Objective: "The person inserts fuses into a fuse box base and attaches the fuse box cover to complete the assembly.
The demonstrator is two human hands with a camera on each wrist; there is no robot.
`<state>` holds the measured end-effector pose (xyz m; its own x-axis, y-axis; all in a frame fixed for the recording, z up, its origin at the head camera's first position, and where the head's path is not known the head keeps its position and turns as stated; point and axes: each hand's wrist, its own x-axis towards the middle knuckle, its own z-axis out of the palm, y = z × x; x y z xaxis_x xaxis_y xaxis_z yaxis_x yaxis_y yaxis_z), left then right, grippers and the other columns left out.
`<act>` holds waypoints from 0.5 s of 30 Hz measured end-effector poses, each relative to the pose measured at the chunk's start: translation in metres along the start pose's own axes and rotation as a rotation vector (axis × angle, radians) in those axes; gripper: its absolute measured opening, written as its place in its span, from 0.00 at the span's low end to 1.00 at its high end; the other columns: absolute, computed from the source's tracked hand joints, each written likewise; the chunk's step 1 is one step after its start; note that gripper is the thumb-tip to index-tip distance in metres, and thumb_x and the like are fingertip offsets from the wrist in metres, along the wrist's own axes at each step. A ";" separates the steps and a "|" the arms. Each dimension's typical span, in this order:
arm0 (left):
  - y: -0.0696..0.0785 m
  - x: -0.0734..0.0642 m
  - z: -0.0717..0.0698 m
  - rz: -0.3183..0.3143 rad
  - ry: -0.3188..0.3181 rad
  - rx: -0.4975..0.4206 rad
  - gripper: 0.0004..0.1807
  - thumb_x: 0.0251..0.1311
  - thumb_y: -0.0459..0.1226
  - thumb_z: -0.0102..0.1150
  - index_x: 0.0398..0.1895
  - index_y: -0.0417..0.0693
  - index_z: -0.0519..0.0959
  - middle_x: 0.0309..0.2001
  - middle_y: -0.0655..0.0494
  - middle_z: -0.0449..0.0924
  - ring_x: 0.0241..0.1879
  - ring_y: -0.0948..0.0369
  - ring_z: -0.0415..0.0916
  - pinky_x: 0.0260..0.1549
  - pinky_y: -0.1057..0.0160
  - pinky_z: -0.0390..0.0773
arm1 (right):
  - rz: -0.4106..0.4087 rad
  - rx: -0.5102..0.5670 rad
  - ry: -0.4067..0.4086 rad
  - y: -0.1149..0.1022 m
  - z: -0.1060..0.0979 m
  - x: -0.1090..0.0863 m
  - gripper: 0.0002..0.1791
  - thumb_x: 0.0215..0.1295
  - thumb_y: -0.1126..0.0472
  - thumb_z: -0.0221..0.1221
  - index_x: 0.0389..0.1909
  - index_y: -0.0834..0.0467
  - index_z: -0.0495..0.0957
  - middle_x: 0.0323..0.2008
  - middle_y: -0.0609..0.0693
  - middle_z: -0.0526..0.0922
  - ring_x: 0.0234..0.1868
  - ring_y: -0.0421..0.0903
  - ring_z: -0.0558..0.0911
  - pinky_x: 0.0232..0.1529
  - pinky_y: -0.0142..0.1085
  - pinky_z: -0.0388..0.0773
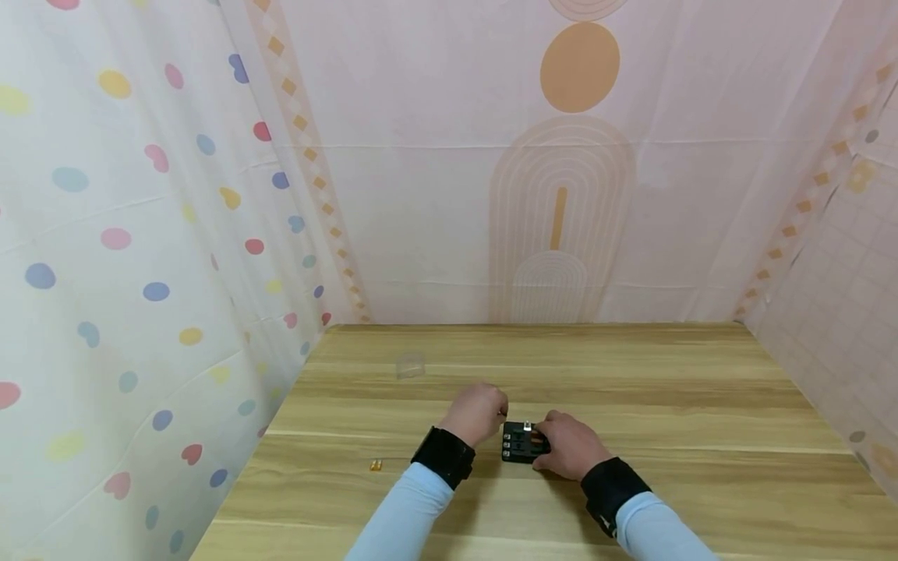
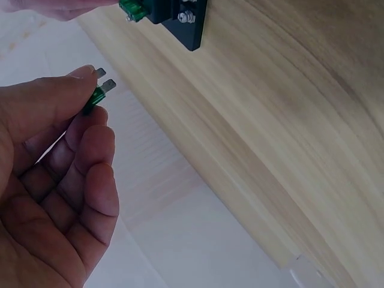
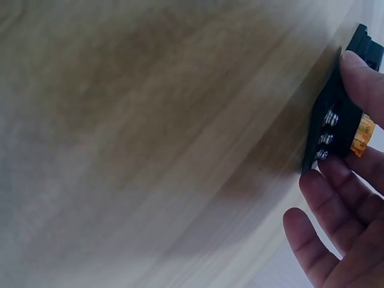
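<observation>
My left hand (image 1: 479, 414) pinches a green blade fuse (image 2: 94, 98) between thumb and index finger, its two metal prongs sticking out past the fingertips. Just to the right of it, a black fuse block (image 1: 517, 444) lies on the table. The thumb and fingers of my right hand (image 1: 570, 446) grip the block by its right end. Along the block's side sit metal screws (image 3: 330, 117). An orange blade fuse (image 3: 362, 135) is seated in the block near the right fingers. Another green fuse (image 2: 133, 9) sits in the block in the left wrist view.
Small orange fuses (image 1: 376, 465) lie on the wooden table (image 1: 337, 405) left of the left forearm. Farther back is a clear plastic cover (image 1: 410, 365). Patterned curtains (image 1: 435, 234) hang behind the table and at its sides.
</observation>
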<state>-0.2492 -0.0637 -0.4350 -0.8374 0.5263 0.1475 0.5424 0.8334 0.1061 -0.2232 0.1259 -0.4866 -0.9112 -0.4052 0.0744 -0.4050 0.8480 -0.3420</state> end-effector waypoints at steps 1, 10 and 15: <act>0.001 0.000 0.000 0.003 -0.003 0.000 0.02 0.57 0.33 0.70 0.29 0.49 0.87 0.29 0.61 0.83 0.30 0.67 0.78 0.30 0.70 0.76 | 0.000 -0.001 0.004 0.000 0.000 0.000 0.26 0.46 0.54 0.78 0.44 0.64 0.83 0.37 0.50 0.77 0.35 0.45 0.75 0.41 0.44 0.77; 0.004 0.001 0.005 0.011 -0.038 0.037 0.02 0.58 0.35 0.69 0.28 0.50 0.87 0.29 0.62 0.82 0.29 0.67 0.75 0.30 0.70 0.75 | 0.002 -0.037 0.013 -0.001 0.002 0.003 0.24 0.44 0.54 0.79 0.40 0.63 0.83 0.33 0.49 0.75 0.31 0.45 0.73 0.39 0.43 0.76; 0.005 0.003 0.008 0.028 -0.040 0.050 0.03 0.58 0.34 0.69 0.27 0.50 0.87 0.27 0.63 0.81 0.28 0.67 0.74 0.29 0.70 0.74 | -0.015 -0.053 0.017 0.000 0.002 0.004 0.24 0.44 0.54 0.79 0.40 0.63 0.84 0.33 0.49 0.75 0.31 0.45 0.73 0.37 0.43 0.76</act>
<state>-0.2493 -0.0564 -0.4414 -0.8248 0.5546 0.1100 0.5621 0.8253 0.0534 -0.2270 0.1238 -0.4883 -0.9060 -0.4124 0.0953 -0.4215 0.8588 -0.2911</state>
